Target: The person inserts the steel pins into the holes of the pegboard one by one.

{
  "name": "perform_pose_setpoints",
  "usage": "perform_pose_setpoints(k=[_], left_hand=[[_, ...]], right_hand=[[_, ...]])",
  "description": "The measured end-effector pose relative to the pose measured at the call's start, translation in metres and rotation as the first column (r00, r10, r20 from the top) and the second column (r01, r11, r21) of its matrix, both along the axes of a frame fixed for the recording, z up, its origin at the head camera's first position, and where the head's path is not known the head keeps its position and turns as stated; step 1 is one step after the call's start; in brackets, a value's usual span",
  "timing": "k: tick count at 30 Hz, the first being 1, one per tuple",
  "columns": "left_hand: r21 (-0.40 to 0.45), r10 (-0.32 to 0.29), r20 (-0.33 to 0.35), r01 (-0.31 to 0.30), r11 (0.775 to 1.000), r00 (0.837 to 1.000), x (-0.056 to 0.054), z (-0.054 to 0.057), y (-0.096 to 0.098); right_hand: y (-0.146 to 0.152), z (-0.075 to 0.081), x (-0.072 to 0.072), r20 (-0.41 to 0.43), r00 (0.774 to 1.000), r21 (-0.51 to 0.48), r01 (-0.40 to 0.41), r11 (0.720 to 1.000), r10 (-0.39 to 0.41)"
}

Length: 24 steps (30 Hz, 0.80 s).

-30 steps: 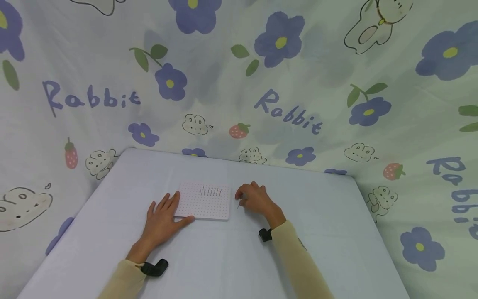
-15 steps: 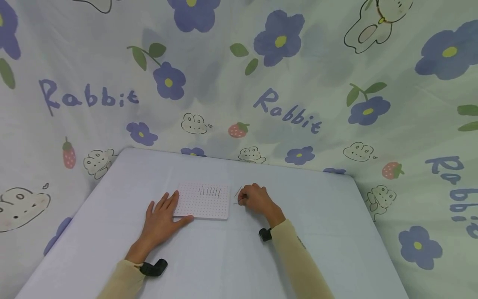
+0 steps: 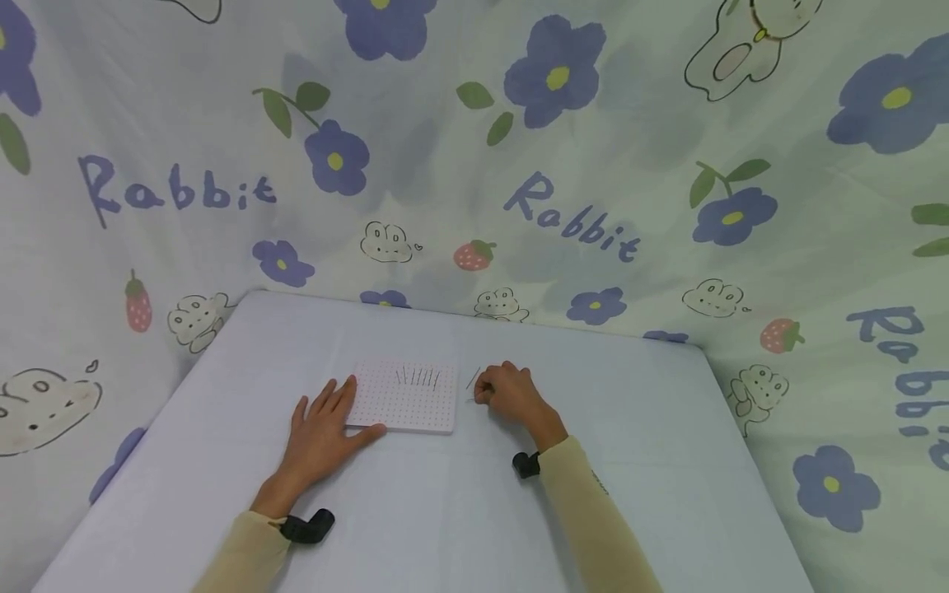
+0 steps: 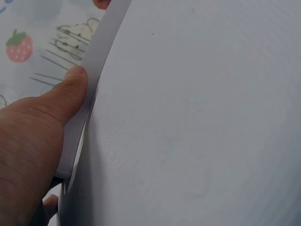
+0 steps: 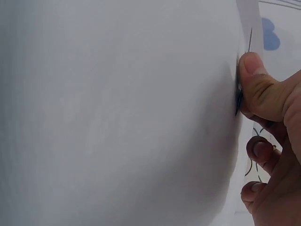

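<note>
A white pegboard [image 3: 404,414] with a grid of small holes lies on the table, and several thin metal pins [image 3: 424,378] stand in a row in its far right part. My left hand [image 3: 319,441] rests at the board's left end, fingers extended, its thumb [image 4: 73,87] against the near edge. To the right of the board, my right hand [image 3: 511,394] pinches a thin metal pin [image 5: 250,40] between thumb and fingers; most of the pin is hidden by them. A dark pointed end [image 5: 238,106] shows below the thumb. Another thin pin [image 3: 473,378] lies just beside the fingers.
The table [image 3: 445,511] has a white cover. Behind it and at its sides hangs a printed cloth [image 3: 423,165] with flowers and rabbits. A black wrist camera [image 3: 307,527] sits on the left wrist, another [image 3: 526,465] on the right.
My right hand's fingers have drawn closer together, and the loose pin beside them has come into sight. The left hand and the board have stayed in place.
</note>
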<state>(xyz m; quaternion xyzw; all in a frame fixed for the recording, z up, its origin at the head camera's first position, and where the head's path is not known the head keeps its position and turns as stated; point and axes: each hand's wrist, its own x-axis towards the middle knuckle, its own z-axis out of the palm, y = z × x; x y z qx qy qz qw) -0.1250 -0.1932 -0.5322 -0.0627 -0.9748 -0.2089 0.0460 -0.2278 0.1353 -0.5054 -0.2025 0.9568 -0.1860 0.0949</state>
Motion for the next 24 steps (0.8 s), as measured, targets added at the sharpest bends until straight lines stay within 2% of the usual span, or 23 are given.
perform_pose_setpoints(k=[4, 8, 18, 21, 24], left_hand=[[0.000, -0.004, 0.005, 0.004, 1.000, 1.000, -0.002, 0.001, 0.000], [0.001, -0.005, 0.004, 0.005, 1.000, 1.000, -0.002, 0.002, 0.000], [0.000, -0.005, 0.006, 0.005, 1.000, 1.000, -0.002, 0.003, 0.000], [0.002, -0.004, 0.007, 0.004, 1.000, 1.000, -0.001, 0.004, 0.000], [0.009, -0.003, 0.008, 0.003, 1.000, 1.000, 0.000, 0.005, 0.000]], right_hand=[[0.000, 0.003, 0.001, -0.010, 1.000, -0.036, 0.019, 0.999, -0.020], [-0.005, 0.010, 0.002, -0.015, 1.000, -0.131, 0.020, 0.991, -0.022], [-0.028, 0.021, 0.005, -0.049, 0.999, -0.330, -0.017, 0.944, 0.001], [-0.035, 0.020, 0.008, -0.061, 0.998, -0.358, -0.009, 0.934, -0.014], [-0.041, 0.016, 0.010, -0.070, 0.997, -0.344, 0.008, 0.939, -0.034]])
